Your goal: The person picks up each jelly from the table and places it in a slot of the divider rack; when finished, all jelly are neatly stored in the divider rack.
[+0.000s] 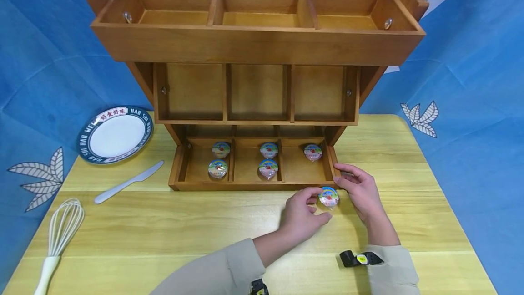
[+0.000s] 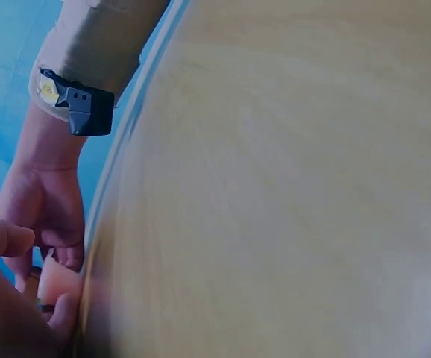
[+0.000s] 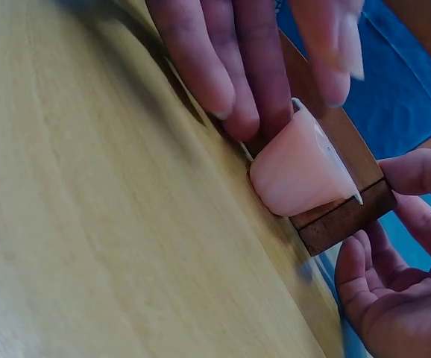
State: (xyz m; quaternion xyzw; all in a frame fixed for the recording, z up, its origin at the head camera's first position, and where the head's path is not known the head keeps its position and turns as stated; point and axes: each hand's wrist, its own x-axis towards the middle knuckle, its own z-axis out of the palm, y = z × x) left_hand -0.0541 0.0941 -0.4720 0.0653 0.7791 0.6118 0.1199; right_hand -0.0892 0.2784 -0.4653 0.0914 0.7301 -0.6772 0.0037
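A pink jelly cup [image 3: 297, 168] with a printed lid stands on the table just in front of the wooden rack's lowest tray [image 1: 241, 186], near its right corner. Around its left side curve the relaxed fingers of my left hand [image 1: 300, 215]. The index finger reaches the lid's edge, and the thumb lies apart below it. My right hand [image 1: 364, 190] touches the tray's right front corner with its fingertips. Inside that tray, the left compartment has two jelly cups [image 1: 218, 169], the middle has two [image 1: 268, 168], and the right has one [image 1: 313, 152].
Above the lowest tray rise a middle tray [image 1: 258, 122] and a top tray [image 1: 258, 44], each with three compartments. To the left lie a rimmed plate [image 1: 116, 135], a table knife [image 1: 128, 182] and a white whisk [image 1: 61, 236]. Blue cloth [image 1: 471, 58] hangs behind.
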